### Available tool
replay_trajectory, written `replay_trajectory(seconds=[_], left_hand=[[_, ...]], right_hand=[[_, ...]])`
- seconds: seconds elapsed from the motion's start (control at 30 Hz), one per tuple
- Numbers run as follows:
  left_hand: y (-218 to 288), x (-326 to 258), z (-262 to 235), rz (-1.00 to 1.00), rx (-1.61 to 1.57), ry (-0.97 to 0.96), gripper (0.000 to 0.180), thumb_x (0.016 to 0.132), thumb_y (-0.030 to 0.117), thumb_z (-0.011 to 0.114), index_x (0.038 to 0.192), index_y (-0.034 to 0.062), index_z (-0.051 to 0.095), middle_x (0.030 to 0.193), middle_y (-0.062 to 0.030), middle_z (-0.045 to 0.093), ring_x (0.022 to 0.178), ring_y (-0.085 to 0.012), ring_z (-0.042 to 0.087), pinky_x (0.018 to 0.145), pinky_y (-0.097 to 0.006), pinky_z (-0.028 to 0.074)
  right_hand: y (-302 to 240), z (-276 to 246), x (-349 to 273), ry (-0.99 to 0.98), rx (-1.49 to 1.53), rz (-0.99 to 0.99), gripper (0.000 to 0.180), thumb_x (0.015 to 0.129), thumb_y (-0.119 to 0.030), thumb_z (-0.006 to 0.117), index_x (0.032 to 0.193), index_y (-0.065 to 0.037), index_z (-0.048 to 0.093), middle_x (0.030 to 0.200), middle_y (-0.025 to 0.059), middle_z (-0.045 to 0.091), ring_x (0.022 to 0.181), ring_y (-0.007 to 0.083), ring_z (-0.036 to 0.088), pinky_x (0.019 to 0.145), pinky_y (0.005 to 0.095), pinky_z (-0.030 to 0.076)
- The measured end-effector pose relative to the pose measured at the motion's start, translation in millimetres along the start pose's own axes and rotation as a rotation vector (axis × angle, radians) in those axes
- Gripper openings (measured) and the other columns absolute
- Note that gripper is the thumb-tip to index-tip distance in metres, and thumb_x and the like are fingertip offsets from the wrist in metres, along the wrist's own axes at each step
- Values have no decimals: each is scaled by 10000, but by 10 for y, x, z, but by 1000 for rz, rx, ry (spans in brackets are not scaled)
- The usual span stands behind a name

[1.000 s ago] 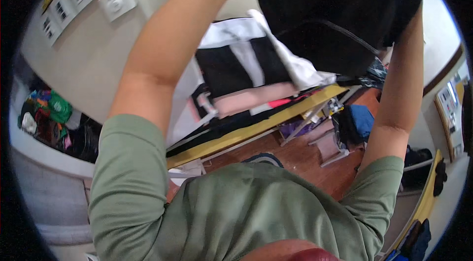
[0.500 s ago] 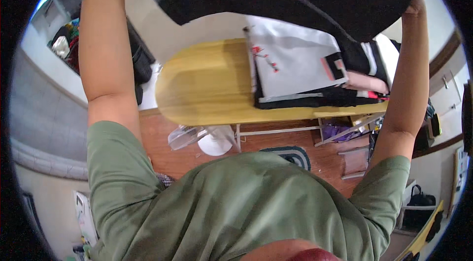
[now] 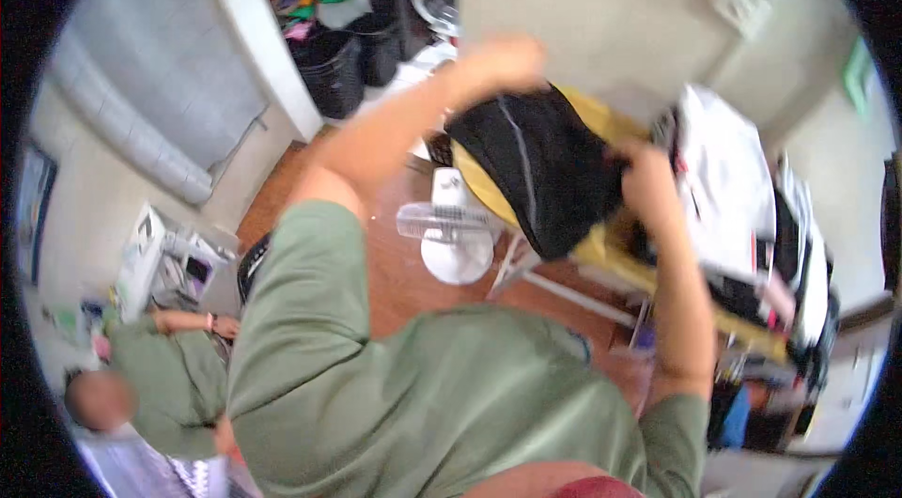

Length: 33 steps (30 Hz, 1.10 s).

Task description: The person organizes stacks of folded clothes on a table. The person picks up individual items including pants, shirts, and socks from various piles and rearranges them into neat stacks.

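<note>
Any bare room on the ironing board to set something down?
A small patch of the long yellow ironing board lies bare behind the black cloth garment, left of the white and black clothes pile. A thin strip shows along the garment's left edge. Crowded: the right end, under the pile.

Black garment (image 3: pixel 564 169): matt cloth. Fan base (image 3: pixel 457 259): smooth, plastic-looking. Floor (image 3: pixel 390 277): smooth, wood-look.

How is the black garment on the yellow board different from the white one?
Colour: the black garment is dark with a thin grey line down it; the white garment is mostly pale.
Position: the black garment lies toward the board's left end; the white garment lies farther right, on other clothes.
Both are cloth on the same yellow board.
</note>
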<state>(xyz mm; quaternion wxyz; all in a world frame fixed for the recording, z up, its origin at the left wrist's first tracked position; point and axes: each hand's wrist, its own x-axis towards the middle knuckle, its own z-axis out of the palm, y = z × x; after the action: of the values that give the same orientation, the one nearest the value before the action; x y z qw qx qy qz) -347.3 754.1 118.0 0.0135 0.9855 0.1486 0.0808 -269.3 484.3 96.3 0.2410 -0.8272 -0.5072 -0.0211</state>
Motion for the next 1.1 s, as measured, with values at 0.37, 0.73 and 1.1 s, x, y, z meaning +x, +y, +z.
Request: replay_trajectory(seconds=[0.37,0.73,1.1], left_hand=[[8,-680,1109,214,-220,-73,834,879,785,429,1545,286,375,1650,-126,205,1511,-463,89,1121,-759,107],[736,-1194,921,501,-560,277,629,749,515,745,1164,53,647,1245,-142,597,1170,-339,548,950,-493,430],[916,-1563,973,239,-497,331,149,815,94,579,944,27,611,961,-143,654,991,-307,638,849,-429,479]], right_hand=[[-35,296,-463,201,129,200,551,668,173,416,1121,12,685,1002,251,707,990,352,703,893,359,511],[7,474,-691,233,235,246,588,664,143,376,1160,14,665,1012,193,712,970,268,680,934,340,496],[4,330,-689,398,125,184,596,649,156,363,1154,31,653,1100,206,705,1092,302,667,999,344,465]])
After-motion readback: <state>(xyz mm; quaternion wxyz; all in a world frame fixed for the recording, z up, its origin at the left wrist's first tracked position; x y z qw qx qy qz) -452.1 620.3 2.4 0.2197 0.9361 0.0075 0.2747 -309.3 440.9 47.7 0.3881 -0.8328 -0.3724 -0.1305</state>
